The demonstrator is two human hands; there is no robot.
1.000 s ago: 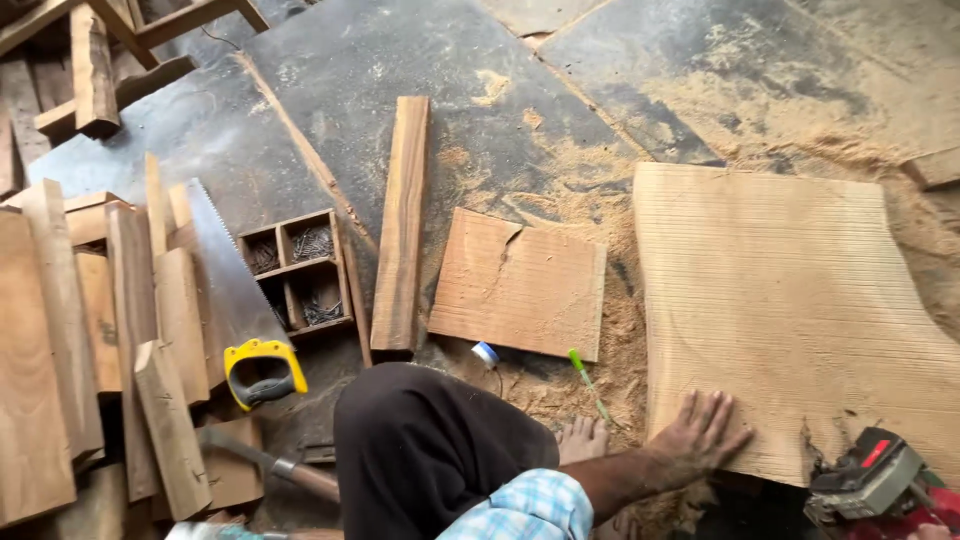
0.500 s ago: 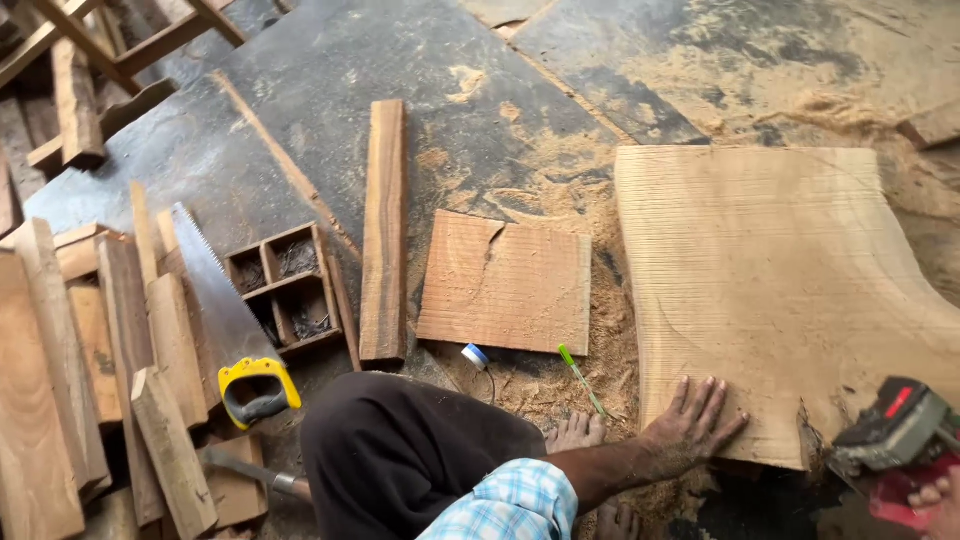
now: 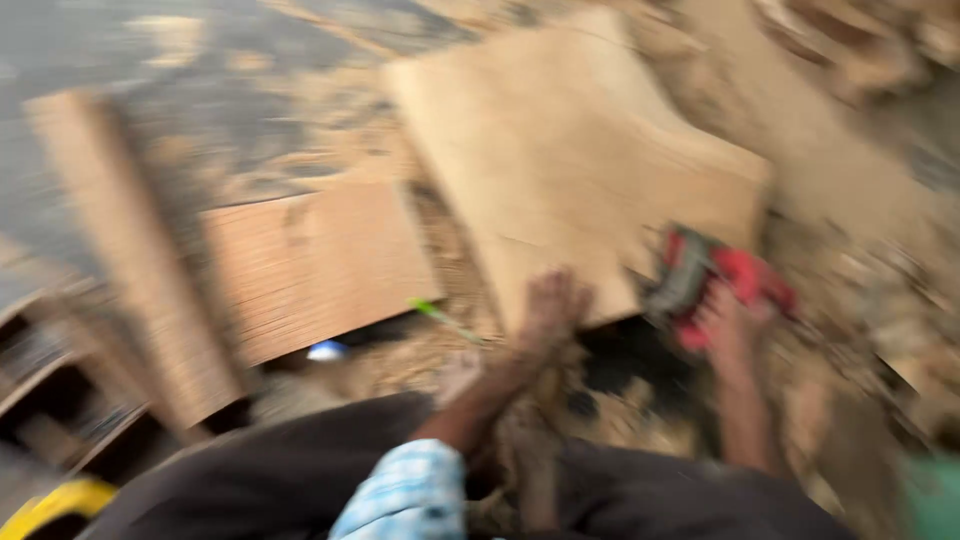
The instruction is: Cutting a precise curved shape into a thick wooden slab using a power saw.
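The view is badly motion-blurred. My left hand lies flat with its fingers spread on the near edge of a large pale wooden board. It comes out of a blue checked sleeve. My right hand is wrapped around a red and black power tool, which sits at the board's near right edge. My dark-trousered legs fill the bottom of the picture.
A smaller reddish-brown board lies left of the pale one, with a narrow plank beside it. A green stick and a small blue-white object rest in sawdust. A compartmented wooden box and a yellow handle are at lower left.
The camera has swung sharply down and to the right, closer to the boards. My right hand has brought the red tool up to the pale board's edge. My left hand stays on the board.
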